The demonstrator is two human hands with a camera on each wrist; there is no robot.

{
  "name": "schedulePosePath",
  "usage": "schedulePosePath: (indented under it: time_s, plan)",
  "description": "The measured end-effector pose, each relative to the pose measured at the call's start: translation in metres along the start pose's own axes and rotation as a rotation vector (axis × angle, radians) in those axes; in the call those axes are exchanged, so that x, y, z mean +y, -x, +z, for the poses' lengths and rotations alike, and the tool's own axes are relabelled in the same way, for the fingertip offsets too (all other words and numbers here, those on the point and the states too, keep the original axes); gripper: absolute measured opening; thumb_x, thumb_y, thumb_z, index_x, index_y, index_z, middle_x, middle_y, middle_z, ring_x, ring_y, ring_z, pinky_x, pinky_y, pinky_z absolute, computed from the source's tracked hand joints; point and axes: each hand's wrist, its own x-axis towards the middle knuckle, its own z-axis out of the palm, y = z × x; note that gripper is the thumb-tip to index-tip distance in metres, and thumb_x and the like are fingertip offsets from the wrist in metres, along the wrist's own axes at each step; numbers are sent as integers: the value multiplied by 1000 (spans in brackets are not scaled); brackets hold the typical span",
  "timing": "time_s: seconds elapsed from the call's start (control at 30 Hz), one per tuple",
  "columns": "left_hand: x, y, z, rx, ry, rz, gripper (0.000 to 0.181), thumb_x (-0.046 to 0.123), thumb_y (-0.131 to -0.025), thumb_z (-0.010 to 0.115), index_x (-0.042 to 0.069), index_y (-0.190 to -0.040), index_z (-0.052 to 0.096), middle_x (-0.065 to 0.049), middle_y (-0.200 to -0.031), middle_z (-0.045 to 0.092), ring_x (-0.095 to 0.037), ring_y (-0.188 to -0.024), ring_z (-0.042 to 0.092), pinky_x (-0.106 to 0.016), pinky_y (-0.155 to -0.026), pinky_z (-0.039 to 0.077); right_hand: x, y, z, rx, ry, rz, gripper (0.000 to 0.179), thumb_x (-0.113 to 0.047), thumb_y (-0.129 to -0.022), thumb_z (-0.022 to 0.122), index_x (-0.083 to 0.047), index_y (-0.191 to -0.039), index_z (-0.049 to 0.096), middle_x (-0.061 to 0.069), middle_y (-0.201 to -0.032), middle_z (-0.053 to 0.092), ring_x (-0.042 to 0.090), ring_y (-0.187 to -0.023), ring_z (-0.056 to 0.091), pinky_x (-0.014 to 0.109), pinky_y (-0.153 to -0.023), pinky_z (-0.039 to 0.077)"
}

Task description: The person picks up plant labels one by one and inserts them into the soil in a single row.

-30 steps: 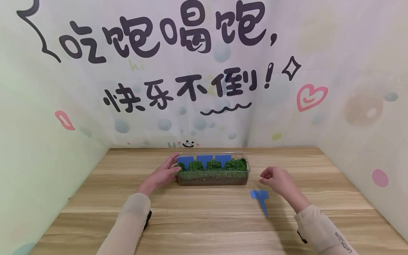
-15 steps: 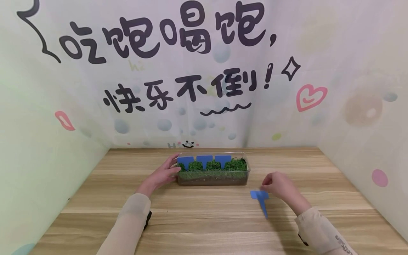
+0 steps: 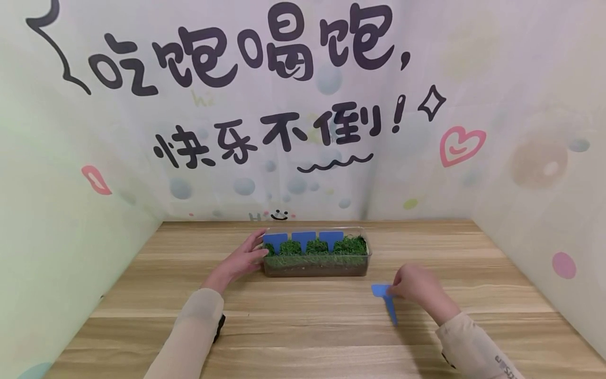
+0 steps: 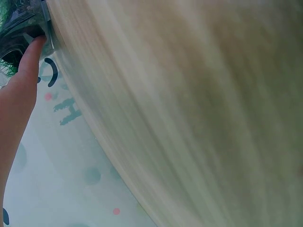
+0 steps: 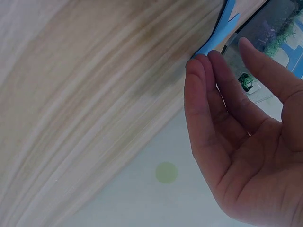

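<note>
A clear plastic box (image 3: 314, 269) of artificial grass (image 3: 350, 245) over a brown base stands towards the back of the table. Several blue T-shaped plant labels (image 3: 303, 238) are upright in the grass. My left hand (image 3: 241, 259) holds the box's left end, fingers towards the back corner and thumb near the front rim. A loose blue plant label (image 3: 381, 290) lies on the wood right of the box. My right hand (image 3: 415, 286) touches its wide head with the fingertips. In the right wrist view the thumb (image 5: 260, 64) stands apart from the fingers, beside the label (image 5: 218, 35).
The wood-grain table (image 3: 303, 326) meets a white printed backdrop (image 3: 303, 189) behind the box. Side walls (image 3: 85, 237) enclose it left and right. Each forearm wears a light sleeve (image 3: 189, 326) with a dark strap.
My right hand has come down and towards me, from above and behind the loose plant label onto its head. The left hand and the box stay as they were.
</note>
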Motion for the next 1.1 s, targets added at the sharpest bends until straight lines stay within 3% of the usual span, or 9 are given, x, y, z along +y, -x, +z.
schedulePosePath:
  time_s: [0.17,0.3,0.37,0.53,0.63,0.8,0.9,1.0,1.1]
  plan:
    - [0,0,1,-1,5,0,69,8,-107,41,13,-162,0,-21,-167,-11,-47,-153,4,-68,-118,18,-3,3,4,5,-1,6,43,-24,-78,80,-16,-48,49,-10,-50,37,9,-50,35,22,-49,27]
    - [1,0,1,-1,4,-2,68,8,-107,40,13,-162,0,-21,-167,-11,-46,-153,3,-68,-119,18,-6,7,6,22,33,2,52,-22,-73,81,-20,-48,35,-10,-49,27,8,-49,27,22,-48,22]
    - [1,0,2,-1,-1,-3,68,8,-107,40,13,-162,-1,-21,-167,-11,-46,-153,3,-67,-119,18,-10,8,8,32,76,-2,50,-21,-70,82,-19,-49,36,-8,-51,29,10,-50,28,23,-48,24]
    - [2,2,2,8,3,-4,68,8,-107,40,14,-162,0,-21,-167,-11,-46,-153,2,-67,-119,18,-16,8,15,65,215,-29,31,-17,-73,81,-12,-60,54,2,-61,53,16,-57,47,31,-49,42]
    - [1,2,2,7,3,0,68,8,-107,40,14,-162,0,-22,-166,-11,-47,-153,1,-67,-119,18,-19,8,18,104,253,-52,24,-11,-72,79,-9,-63,57,5,-64,59,18,-58,53,35,-50,48]
    - [2,4,2,8,6,2,69,9,-106,42,13,-162,0,-23,-166,-10,-48,-153,1,-67,-118,19,-21,9,17,118,208,-39,22,-8,-69,79,-8,-66,56,5,-64,56,20,-58,53,35,-49,48]
    - [1,4,2,10,13,4,69,8,-106,42,12,-161,1,-22,-167,-10,-48,-153,1,-67,-118,19,-18,7,17,88,151,-15,24,-9,-68,77,-9,-65,54,3,-63,51,18,-58,48,31,-49,42]
    - [1,3,2,7,16,7,69,7,-106,41,12,-161,0,-23,-166,-10,-48,-153,2,-67,-118,19,-13,4,18,39,70,-7,32,-9,-68,75,-13,-57,46,-2,-56,40,14,-53,36,25,-49,30]
    - [1,3,2,3,11,9,68,6,-106,40,12,-161,1,-23,-166,-11,-48,-152,2,-67,-118,19,-5,2,16,-27,-73,-23,31,-9,-73,75,-13,-55,50,-5,-53,40,10,-51,34,22,-50,29]
